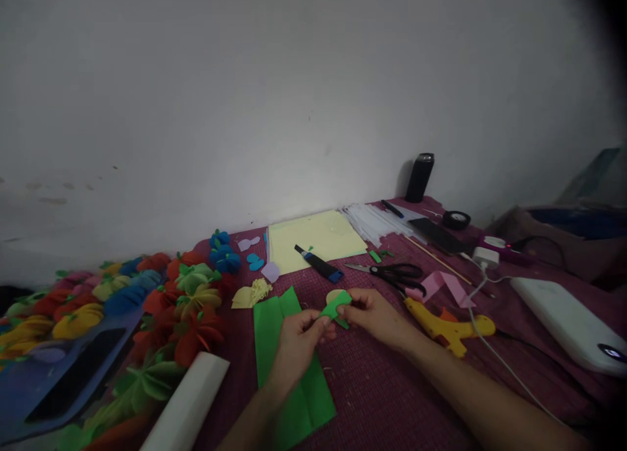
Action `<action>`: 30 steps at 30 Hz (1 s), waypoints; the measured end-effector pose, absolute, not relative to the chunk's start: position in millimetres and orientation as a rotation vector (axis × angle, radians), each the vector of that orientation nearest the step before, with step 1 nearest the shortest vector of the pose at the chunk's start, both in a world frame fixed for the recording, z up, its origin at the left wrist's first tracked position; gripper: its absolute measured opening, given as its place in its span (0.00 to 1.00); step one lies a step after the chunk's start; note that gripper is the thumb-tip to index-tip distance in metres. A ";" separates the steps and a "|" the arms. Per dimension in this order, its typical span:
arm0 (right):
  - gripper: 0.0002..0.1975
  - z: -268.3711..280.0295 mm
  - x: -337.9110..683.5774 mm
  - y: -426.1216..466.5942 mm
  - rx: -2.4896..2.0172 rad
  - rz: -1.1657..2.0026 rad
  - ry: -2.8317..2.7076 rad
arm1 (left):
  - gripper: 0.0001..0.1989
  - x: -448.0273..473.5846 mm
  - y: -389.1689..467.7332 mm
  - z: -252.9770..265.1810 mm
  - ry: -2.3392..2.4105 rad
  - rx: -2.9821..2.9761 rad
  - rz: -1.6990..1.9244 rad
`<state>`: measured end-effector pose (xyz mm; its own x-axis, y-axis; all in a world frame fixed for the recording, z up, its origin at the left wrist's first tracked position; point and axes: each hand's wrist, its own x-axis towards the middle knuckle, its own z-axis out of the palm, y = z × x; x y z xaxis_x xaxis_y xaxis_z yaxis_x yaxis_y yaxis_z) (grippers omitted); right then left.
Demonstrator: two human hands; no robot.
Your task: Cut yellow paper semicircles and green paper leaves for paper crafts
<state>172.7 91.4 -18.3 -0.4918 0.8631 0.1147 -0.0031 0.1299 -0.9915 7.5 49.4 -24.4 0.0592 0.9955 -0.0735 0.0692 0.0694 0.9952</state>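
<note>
Head view: the left hand (298,341) and right hand (373,315) both pinch a small green strip (336,303), just right of a green sheet (270,336). Beyond lies a cutter (321,265); scissors (392,272) lie far right, a glue gun (441,323) right.

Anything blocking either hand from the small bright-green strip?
Nothing visible. Left hand and right hand both pinch the small bright-green strip directly. The large, creased, green rectangular sheet lies beneath the left hand, not in between.
</note>
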 end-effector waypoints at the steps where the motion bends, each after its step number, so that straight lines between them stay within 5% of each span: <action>1: 0.08 -18.0 172.8 90.9 -0.841 1.451 -1.673 | 0.11 7.6 49.5 -24.3 1.248 1.252 1.086; 19: 0.13 -18.9 181.5 106.9 -1.082 1.064 -1.680 | 0.09 1.2 53.6 -21.0 1.327 1.045 1.420; 30: 0.05 -43.2 181.0 107.7 -1.224 0.735 -2.144 | 0.14 -3.0 58.2 -20.4 1.200 0.685 1.459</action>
<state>181.0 107.7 -43.2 -0.4278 0.8823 0.1963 0.5761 0.4334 -0.6930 -3.0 58.2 -20.4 -0.2593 0.9474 -0.1875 -0.3672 0.0829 0.9264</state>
